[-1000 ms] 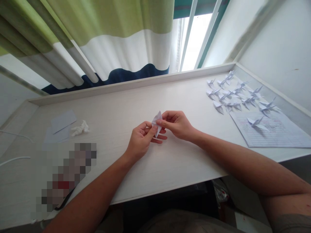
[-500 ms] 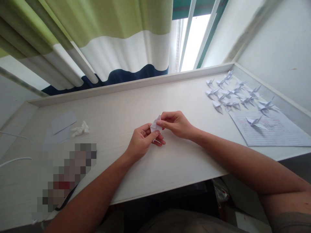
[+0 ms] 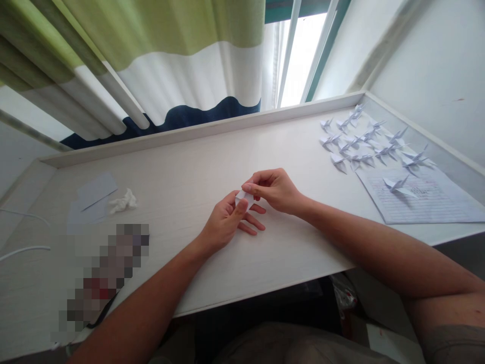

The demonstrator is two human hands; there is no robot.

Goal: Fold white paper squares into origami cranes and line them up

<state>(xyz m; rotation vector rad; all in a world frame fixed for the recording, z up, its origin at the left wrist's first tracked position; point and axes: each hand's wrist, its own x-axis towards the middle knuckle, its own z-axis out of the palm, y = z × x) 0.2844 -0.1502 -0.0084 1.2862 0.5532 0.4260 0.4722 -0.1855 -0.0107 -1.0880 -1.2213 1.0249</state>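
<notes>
I pinch a small folded paper [image 3: 243,198] between both hands, above the middle of the worktop [image 3: 182,177]. My left hand [image 3: 226,222] presses it with the thumb, the other fingers spread loose. My right hand [image 3: 275,189] closes its fingertips on the top. A second ago the paper stood taller; now my fingers mostly hide it. Paper cranes [image 3: 361,146] lie by the right rear corner.
</notes>
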